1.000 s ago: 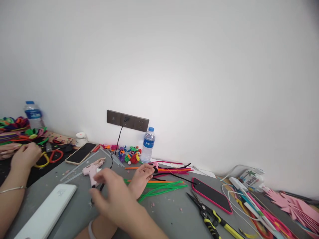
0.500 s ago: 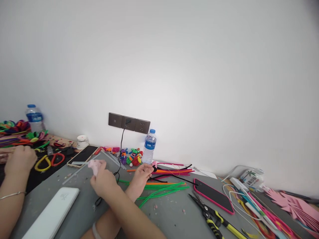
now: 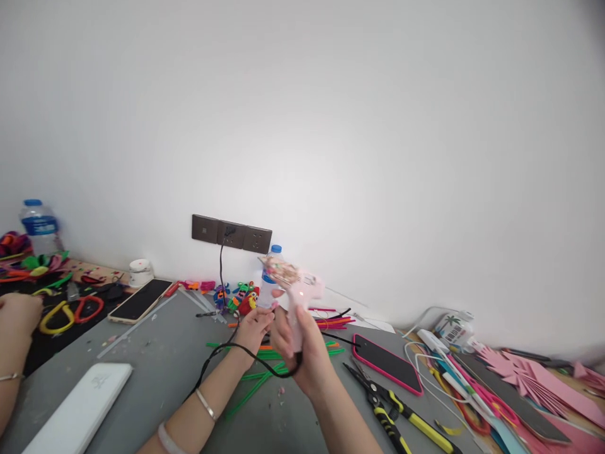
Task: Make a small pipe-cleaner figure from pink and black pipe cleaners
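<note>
My right hand [image 3: 305, 343] is wrapped round the grip of a pink hot glue gun [image 3: 307, 291]. Its nozzle end, crusted with dried glue and blurred, points left above my left hand, and a black cord [image 3: 246, 351] loops from the grip's base across my left forearm. With closed fingertips, my left hand [image 3: 254, 328] pinches a small pink piece [image 3: 275, 305], mostly hidden by the fingers. Green pipe cleaners [image 3: 253, 400] lie beneath both hands. Red and magenta pipe cleaners [image 3: 336, 323] lie just right of the glue gun.
Yellow-handled pliers [image 3: 387, 410] and a pink-cased phone [image 3: 387, 364] lie at right. A white power bank [image 3: 80, 410] is front left, another phone [image 3: 142, 301] behind it. Small colourful figures [image 3: 243, 297] stand near a water bottle [image 3: 268, 290]. Another person's hand [image 3: 19, 312] is far left.
My right hand, which was reaching left across my left arm on the glue gun, has lifted it and swung it right, over my left hand. The left hand still pinches the pink piece.
</note>
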`<move>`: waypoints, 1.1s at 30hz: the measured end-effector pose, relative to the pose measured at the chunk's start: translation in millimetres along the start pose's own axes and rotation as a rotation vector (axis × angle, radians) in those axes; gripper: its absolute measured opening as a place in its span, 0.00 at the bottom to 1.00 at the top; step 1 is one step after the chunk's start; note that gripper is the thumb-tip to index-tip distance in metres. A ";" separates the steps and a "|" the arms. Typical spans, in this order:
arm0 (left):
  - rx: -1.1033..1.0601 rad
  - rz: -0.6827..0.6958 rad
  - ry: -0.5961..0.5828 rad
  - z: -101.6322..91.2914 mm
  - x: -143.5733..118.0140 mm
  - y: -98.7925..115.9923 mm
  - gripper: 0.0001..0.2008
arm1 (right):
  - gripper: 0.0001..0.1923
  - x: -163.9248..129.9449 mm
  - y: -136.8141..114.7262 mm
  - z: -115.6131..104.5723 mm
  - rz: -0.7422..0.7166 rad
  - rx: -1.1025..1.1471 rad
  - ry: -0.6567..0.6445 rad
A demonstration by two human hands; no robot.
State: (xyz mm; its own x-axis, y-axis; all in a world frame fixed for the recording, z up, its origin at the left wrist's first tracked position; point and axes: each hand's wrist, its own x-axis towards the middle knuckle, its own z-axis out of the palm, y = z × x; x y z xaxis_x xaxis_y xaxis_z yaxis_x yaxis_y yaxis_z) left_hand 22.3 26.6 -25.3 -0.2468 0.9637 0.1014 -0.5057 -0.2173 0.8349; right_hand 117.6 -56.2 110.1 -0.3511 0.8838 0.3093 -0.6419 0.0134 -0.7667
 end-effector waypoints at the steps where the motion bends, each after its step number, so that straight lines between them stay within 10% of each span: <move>1: -0.016 -0.044 -0.023 -1.0 1.7 0.9 0.13 | 0.18 -7.1 -3.8 -8.9 -0.032 -0.029 0.036; 12: -0.116 -0.128 -0.044 1.4 4.3 10.3 0.17 | 0.21 -42.1 28.0 -103.6 0.055 -0.221 0.194; 33: -0.056 -0.110 -0.048 14.6 -9.3 28.4 0.17 | 0.22 -48.7 25.2 -103.3 0.167 -0.226 0.248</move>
State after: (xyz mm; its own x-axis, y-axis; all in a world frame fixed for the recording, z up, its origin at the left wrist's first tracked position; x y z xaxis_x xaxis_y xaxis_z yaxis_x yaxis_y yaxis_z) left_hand 22.4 13.7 5.4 -0.1481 0.9883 0.0373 -0.5734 -0.1166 0.8109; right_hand 189.0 -50.6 17.5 -0.2445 0.9686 0.0449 -0.4131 -0.0622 -0.9086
